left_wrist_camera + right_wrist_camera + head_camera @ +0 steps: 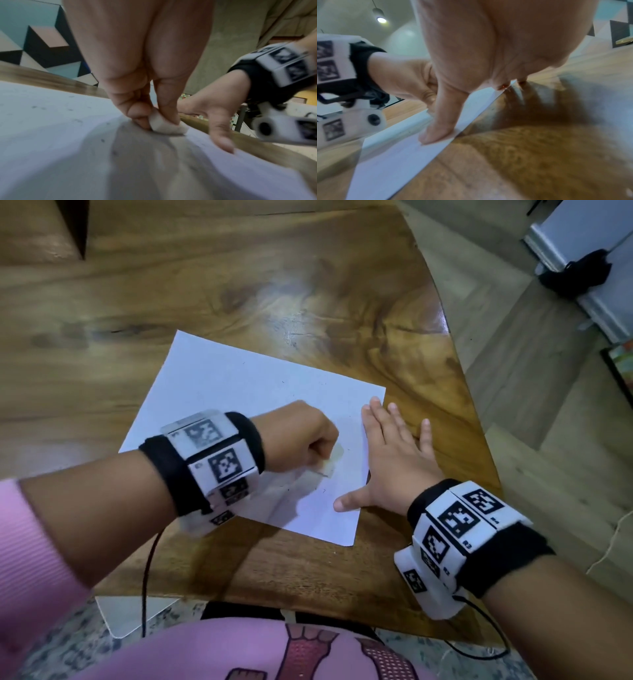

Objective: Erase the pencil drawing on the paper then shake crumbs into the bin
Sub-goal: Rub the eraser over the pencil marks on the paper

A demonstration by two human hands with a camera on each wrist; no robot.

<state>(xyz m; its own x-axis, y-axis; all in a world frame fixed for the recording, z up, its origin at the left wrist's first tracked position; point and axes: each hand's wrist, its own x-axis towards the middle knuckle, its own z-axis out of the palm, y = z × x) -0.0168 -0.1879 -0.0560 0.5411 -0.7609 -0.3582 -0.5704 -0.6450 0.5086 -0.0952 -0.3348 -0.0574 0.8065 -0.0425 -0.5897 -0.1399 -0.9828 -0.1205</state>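
A white sheet of paper point(239, 392) lies tilted on the wooden table point(274, 285). Faint pencil marks and dark crumbs dot the paper point(42, 111). My left hand point(301, 440) pinches a small white eraser point(164, 125) between thumb and fingers and presses it on the sheet near its right side; the eraser point(330, 462) looks blurred in the head view. My right hand point(394, 460) lies flat with fingers spread over the paper's right edge, thumb point(435, 131) on the paper point(393, 155) and fingers partly on the wood. No bin is in view.
The table's curved edge point(479, 440) runs just right of my right hand, with pale floor beyond. A black cable point(147, 577) hangs from my left wrist over the near edge. A white flat object point(130, 611) sits below the table by my lap.
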